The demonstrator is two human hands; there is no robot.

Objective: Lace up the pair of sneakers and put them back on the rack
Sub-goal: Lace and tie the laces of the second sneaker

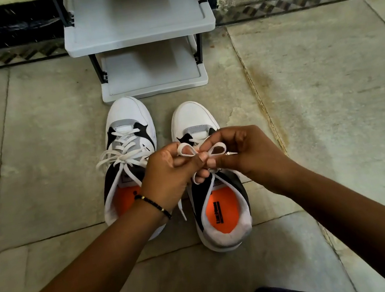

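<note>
1. Both sneakers sit on the floor just in front of the rack, toes pointing at it and heels toward you. That puts the tongues and eyelets within your reach, and the shelves are a short push away once you're done.
2. The left sneaker is laced, with a bow lying across its tongue. It looks finished.
3. The right sneaker is the one you're working on. Its lace is held up above the tongue in two loops, one to each side, which looks like mid-bow.
4. Your left hand comes in from the lower left, knuckles up, fingers curled, pinching the left loop near the crossing. One free lace end hangs down past your wrist, beside the bead bracelet.
5. Your right hand comes in from the lower right, fingers curled in, thumb and forefinger pinching the base of the right loop.
6. The fingertips of both hands meet right over the crossing, so the knot is hidden. I can't tell whether the loops are already crossed or just held side by side.
7. Both forearms angle inward and meet over the shoe. The hands are above the upper and don't rest on it, probably to keep the lace taut while you cinch.
8. Both rack shelves in view are bare grey, so neither shoe has gone back yet.
</note>
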